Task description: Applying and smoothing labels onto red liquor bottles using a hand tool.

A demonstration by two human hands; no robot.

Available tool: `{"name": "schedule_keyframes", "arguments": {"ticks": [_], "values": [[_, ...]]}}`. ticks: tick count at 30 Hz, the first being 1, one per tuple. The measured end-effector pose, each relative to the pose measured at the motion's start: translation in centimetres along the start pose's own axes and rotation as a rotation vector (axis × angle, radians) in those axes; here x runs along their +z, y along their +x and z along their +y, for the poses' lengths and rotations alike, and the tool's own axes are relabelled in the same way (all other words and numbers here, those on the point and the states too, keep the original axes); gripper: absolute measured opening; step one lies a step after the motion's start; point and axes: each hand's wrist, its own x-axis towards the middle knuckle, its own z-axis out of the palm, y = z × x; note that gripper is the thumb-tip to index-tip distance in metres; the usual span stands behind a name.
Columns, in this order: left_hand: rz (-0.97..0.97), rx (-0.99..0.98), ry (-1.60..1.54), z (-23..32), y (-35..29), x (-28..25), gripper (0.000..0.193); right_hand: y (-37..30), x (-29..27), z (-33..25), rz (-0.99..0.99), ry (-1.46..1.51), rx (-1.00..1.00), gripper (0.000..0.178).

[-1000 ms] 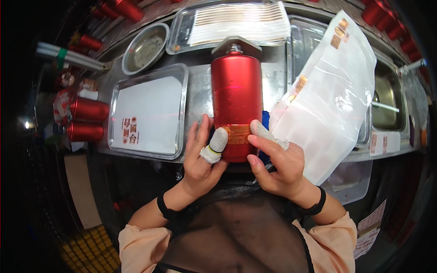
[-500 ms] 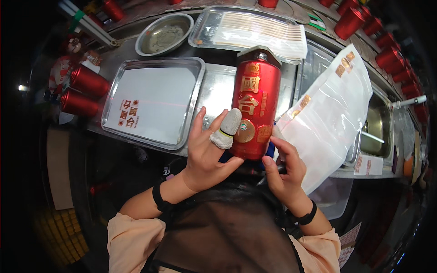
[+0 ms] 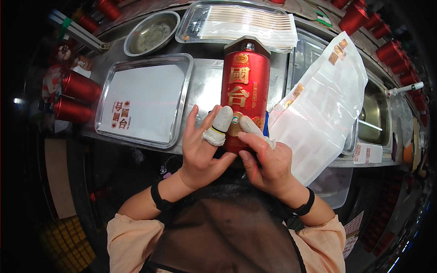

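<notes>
The red bottle (image 3: 248, 91) is over the near edge of the table (image 3: 207, 98), its neck pointing away from the person. A second ago it shows a plain red back with a copper-coloured band; now its gold-marked face is turned up, so work appears to be moving to this side. Compared with half a second ago, the right hand (image 3: 275, 164) has come from the bottle's side onto its front, loosely curled. The left hand (image 3: 198, 154) stays spread wide. Their covered forefingers flank the gold disc (image 3: 234, 127); neither hand closes around the bottle.
</notes>
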Motion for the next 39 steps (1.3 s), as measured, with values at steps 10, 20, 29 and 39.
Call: {"name": "schedule_keyframes", "arguments": {"ticks": [10, 20, 29, 39], "values": [[-0.062, -0.041, -0.097, -1.3, -0.5, 0.2, 0.073, -2.9, -1.2, -0.7, 0.096, 0.139, 0.174, 0.030], [-0.054, 0.005, 0.000, -0.7, -1.5, -0.5, 0.057, -3.2, 0.0, -0.5, 0.081, 0.100, 0.053, 0.035], [-0.090, 0.018, -0.057, -0.5, -2.9, -1.2, 0.045, -4.0, -1.2, -1.2, 0.055, 0.058, 0.247, 0.028], [-0.131, -0.094, -0.035, 0.6, -0.4, -0.9, 0.099, -1.7, -2.1, 1.7, 0.319, 0.585, 0.794, 0.015]]}}
